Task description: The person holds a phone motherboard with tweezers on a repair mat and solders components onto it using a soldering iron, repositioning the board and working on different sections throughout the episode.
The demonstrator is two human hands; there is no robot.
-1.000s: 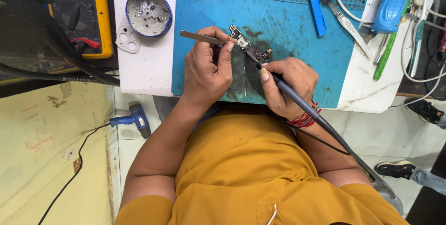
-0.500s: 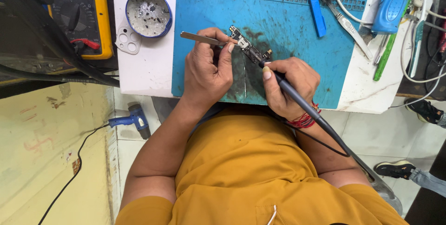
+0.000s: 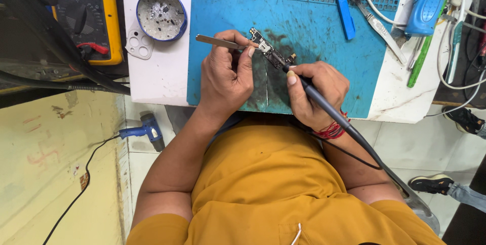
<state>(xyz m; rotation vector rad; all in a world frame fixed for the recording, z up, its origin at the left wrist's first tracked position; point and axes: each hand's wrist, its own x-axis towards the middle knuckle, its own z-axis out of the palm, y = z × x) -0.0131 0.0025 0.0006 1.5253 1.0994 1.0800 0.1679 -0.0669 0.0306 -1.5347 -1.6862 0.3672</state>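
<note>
The circuit board (image 3: pixel 270 52) lies near the middle of the blue mat (image 3: pixel 324 68) on the desk (image 3: pixel 157 73), work on it seemingly midway. The left hand (image 3: pixel 225 75) has fingers clamped on tweezers (image 3: pixel 217 42) at its end, while the right hand (image 3: pixel 316 93) grips a soldering iron (image 3: pixel 324 106), tip touching the board; no finished joint is discernible.

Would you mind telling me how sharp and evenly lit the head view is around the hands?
Head view: light is soft and even, with no harsh glare on the blue mat; the left hand, right hand and circuit board are sharp; wide-angle distortion bends the table edges; the multimeter corner lies in shadow.
</note>
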